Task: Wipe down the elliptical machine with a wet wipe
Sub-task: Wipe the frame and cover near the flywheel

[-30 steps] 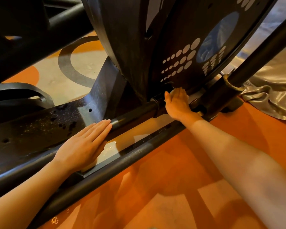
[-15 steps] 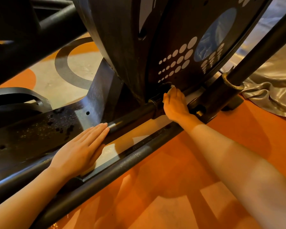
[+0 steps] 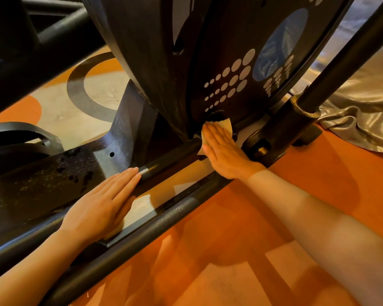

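The black elliptical machine [image 3: 155,69] fills the upper view, its round housing marked with pale dots. My right hand [image 3: 224,149] lies flat with straight fingers, pressing a pale wet wipe [image 3: 224,124] against the foot of the housing where a low rail meets it. The wipe's edge shows above my fingertips. My left hand [image 3: 102,205] rests flat and straight-fingered on the inner rail [image 3: 170,155] beside the dusty black base plate [image 3: 42,180].
A second black rail [image 3: 164,219] runs diagonally in front of my hands. A slanted black arm [image 3: 349,56] in a socket stands at the right. Silvery cloth [image 3: 363,111] lies crumpled on the orange floor [image 3: 230,250] at far right.
My right hand has flattened out and slid slightly down the housing's foot, and the wipe's edge now shows beyond its fingertips. My left hand has stayed on the rail.
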### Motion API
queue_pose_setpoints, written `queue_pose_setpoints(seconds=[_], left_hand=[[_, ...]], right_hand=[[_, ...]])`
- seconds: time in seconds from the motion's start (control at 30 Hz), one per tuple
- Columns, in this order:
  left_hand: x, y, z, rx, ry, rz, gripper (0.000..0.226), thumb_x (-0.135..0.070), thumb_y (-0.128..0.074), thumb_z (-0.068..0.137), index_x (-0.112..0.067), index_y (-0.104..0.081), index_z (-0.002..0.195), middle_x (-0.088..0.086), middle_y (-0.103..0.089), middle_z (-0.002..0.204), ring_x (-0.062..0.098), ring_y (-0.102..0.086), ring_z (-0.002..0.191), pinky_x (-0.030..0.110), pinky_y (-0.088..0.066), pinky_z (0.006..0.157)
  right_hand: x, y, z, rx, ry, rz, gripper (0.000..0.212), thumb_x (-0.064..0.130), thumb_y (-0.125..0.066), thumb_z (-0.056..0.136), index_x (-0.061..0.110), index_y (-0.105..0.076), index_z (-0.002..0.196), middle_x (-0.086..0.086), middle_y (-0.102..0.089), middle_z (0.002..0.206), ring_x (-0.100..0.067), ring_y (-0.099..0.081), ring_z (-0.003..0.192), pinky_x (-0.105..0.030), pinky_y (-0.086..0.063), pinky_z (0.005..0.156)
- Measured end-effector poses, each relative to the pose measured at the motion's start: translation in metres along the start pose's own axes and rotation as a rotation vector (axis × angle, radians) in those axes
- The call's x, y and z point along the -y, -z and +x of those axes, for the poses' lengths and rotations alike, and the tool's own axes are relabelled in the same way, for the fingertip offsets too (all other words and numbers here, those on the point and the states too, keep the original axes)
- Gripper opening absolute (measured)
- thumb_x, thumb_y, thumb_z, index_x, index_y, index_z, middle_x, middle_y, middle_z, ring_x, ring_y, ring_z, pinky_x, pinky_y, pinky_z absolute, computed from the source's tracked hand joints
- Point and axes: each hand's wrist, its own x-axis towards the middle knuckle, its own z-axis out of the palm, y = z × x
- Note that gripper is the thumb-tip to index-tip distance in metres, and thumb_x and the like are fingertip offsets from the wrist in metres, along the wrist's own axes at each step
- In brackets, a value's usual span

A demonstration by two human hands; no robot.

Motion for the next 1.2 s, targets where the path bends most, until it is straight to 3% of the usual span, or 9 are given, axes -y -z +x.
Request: queue_pose_setpoints(seconds=[0.1,0.27,0.4,0.6,0.67,0.77,0.87,1.0,1.2], left_hand=[[-0.001,0.001,0.001,-0.005,-0.004,-0.009,0.057,-0.042,-0.023,0.105,-0.008,-0.041,0.146,0.011,-0.043,0.149,0.024,-0.045,0.133,0.023,-0.009,0.12],[-0.004,0.001,0.003,-0.007,-0.008,-0.007,0.057,-0.041,-0.022,0.105,-0.007,-0.043,0.145,0.012,-0.045,0.147,0.024,-0.046,0.131,0.022,-0.007,0.12],[-0.004,0.001,0.002,-0.003,0.002,-0.023,0.058,-0.042,-0.02,0.105,-0.007,-0.043,0.145,0.011,-0.046,0.147,0.024,-0.047,0.13,0.02,-0.006,0.119],[-0.005,0.002,0.003,-0.003,0.011,-0.063,0.058,-0.043,-0.019,0.105,-0.008,-0.044,0.145,0.01,-0.046,0.147,0.023,-0.047,0.13,0.016,-0.005,0.119],[-0.005,0.001,0.004,-0.012,0.012,-0.067,0.057,-0.041,-0.022,0.105,-0.008,-0.043,0.145,0.01,-0.045,0.148,0.023,-0.047,0.131,0.017,-0.005,0.119],[-0.004,-0.003,0.005,-0.042,0.0,-0.053,0.055,-0.037,-0.031,0.101,-0.008,-0.043,0.146,0.009,-0.045,0.148,0.023,-0.047,0.132,0.022,-0.016,0.118],[-0.004,-0.007,0.005,-0.064,0.006,-0.039,0.054,-0.037,-0.032,0.101,-0.011,-0.041,0.147,0.009,-0.045,0.149,0.024,-0.049,0.132,0.037,-0.036,0.11],[-0.003,-0.01,0.004,-0.064,-0.002,-0.036,0.054,-0.037,-0.032,0.101,-0.011,-0.04,0.148,0.009,-0.044,0.149,0.025,-0.049,0.132,0.043,-0.038,0.107],[-0.003,-0.012,0.005,-0.053,0.0,-0.033,0.053,-0.036,-0.031,0.101,-0.011,-0.04,0.147,0.009,-0.044,0.149,0.024,-0.049,0.132,0.042,-0.038,0.107]], right_hand=[[-0.019,0.0,0.002,-0.063,0.023,-0.034,0.051,0.029,-0.017,0.106,0.017,-0.007,0.155,-0.002,-0.002,0.162,-0.016,0.005,0.148,-0.032,0.005,0.12],[-0.015,-0.005,0.014,-0.182,-0.228,0.044,0.053,0.021,-0.029,0.104,0.015,-0.012,0.154,-0.009,-0.007,0.161,-0.031,-0.001,0.148,-0.047,-0.009,0.12],[0.016,-0.024,0.008,-0.206,-0.057,-0.067,0.065,0.014,-0.044,0.099,0.017,-0.011,0.154,-0.009,-0.008,0.161,-0.028,0.003,0.148,-0.043,0.0,0.12],[-0.008,-0.012,0.006,-0.155,0.021,-0.051,0.059,0.021,-0.039,0.102,0.018,-0.012,0.154,-0.004,-0.014,0.16,-0.022,-0.005,0.148,-0.036,-0.004,0.12],[-0.013,-0.01,0.006,-0.193,0.027,-0.101,0.057,0.02,-0.046,0.1,0.012,-0.023,0.152,-0.011,-0.023,0.157,-0.029,-0.014,0.147,-0.043,-0.012,0.119],[-0.021,-0.01,0.008,-0.225,-0.176,-0.068,0.055,0.023,-0.043,0.101,0.009,-0.025,0.15,-0.018,-0.022,0.155,-0.037,-0.018,0.144,-0.049,-0.024,0.115],[-0.017,-0.015,0.014,-0.224,-0.333,-0.023,0.057,0.032,-0.024,0.104,0.007,-0.01,0.153,-0.016,-0.007,0.16,-0.033,-0.004,0.148,-0.044,-0.006,0.12],[0.006,-0.024,0.011,-0.172,-0.35,0.0,0.062,0.032,-0.023,0.105,0.009,0.01,0.152,-0.012,0.014,0.16,-0.031,0.015,0.146,-0.046,0.004,0.12],[0.03,-0.031,0.022,-0.252,-0.31,-0.011,0.059,0.023,-0.033,0.104,0.005,-0.006,0.153,-0.014,-0.003,0.161,-0.028,0.005,0.148,-0.041,0.001,0.121]])
